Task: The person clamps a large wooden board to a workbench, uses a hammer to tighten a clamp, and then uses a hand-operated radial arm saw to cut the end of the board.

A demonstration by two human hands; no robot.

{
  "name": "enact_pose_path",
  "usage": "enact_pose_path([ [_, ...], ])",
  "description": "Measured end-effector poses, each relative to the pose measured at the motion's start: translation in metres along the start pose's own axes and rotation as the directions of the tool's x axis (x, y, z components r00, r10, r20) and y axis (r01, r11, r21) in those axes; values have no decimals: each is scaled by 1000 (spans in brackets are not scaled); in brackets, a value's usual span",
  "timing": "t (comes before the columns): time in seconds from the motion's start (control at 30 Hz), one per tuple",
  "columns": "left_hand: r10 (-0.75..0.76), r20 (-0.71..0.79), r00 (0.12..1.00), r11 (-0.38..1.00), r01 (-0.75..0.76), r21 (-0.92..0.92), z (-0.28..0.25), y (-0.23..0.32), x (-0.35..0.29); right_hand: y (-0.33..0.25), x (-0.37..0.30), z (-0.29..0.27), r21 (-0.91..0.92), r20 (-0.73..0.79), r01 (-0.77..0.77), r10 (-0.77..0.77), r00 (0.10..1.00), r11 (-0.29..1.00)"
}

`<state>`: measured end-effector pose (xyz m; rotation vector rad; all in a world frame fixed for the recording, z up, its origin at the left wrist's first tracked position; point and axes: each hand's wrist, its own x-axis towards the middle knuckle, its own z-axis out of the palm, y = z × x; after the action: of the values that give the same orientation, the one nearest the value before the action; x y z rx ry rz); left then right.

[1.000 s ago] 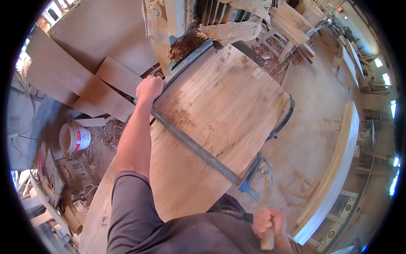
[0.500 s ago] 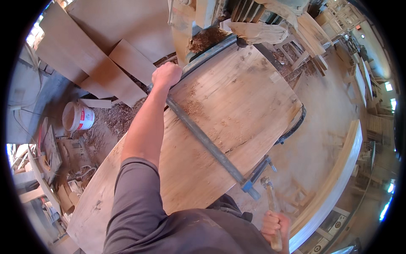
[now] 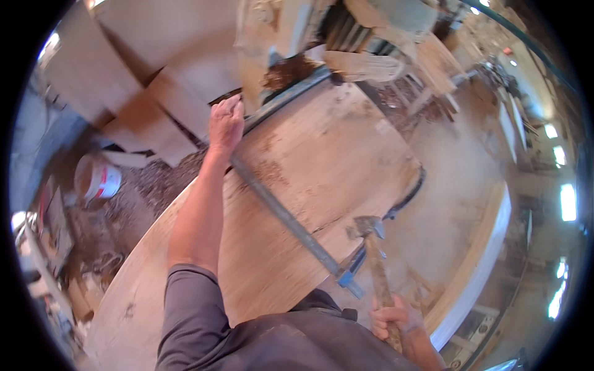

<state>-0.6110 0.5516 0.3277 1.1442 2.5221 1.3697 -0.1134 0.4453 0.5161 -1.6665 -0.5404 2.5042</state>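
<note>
A hammer [image 3: 379, 272] with a wooden handle is gripped in my right hand [image 3: 396, 318], its head raised above the slab's near right edge. My left arm stretches across a broad wooden slab [image 3: 322, 161]. Past its far left edge my left hand [image 3: 226, 123] has its fingers curled; what they hold, if anything, is hidden. Close to that wrist starts a grey metal bar clamp [image 3: 284, 213], lying diagonally over the slab. A blue piece [image 3: 348, 278] sits at its near end. Another metal bar [image 3: 288, 99] runs along the slab's far edge. Wood shavings lie on the slab.
Large boards [image 3: 133, 105] lean at the far left, with a white bucket [image 3: 98, 178] on the littered floor below them. Stacked wood and a machine stand at the back. To the right lies a long thick timber [image 3: 473, 266]. A dark curved piece [image 3: 409, 195] shows at the slab's right edge.
My right hand has lifted the hammer up and to the left, toward the clamp's near end. My left hand has shifted slightly left. The whole view has moved a little.
</note>
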Motion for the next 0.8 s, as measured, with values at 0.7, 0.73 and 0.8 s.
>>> enact_pose_path([
  [0.7,-212,-539,815,956,288,58,-139,139,-388,47,71,-111,-816,578,577,23,816,32],
  [0.73,-212,-524,825,951,298,84,-120,169,-404,46,65,-136,-818,575,575,1,818,22],
  [0.8,23,-432,902,972,80,220,-71,208,-431,44,52,-176,-816,577,577,-34,816,8],
])
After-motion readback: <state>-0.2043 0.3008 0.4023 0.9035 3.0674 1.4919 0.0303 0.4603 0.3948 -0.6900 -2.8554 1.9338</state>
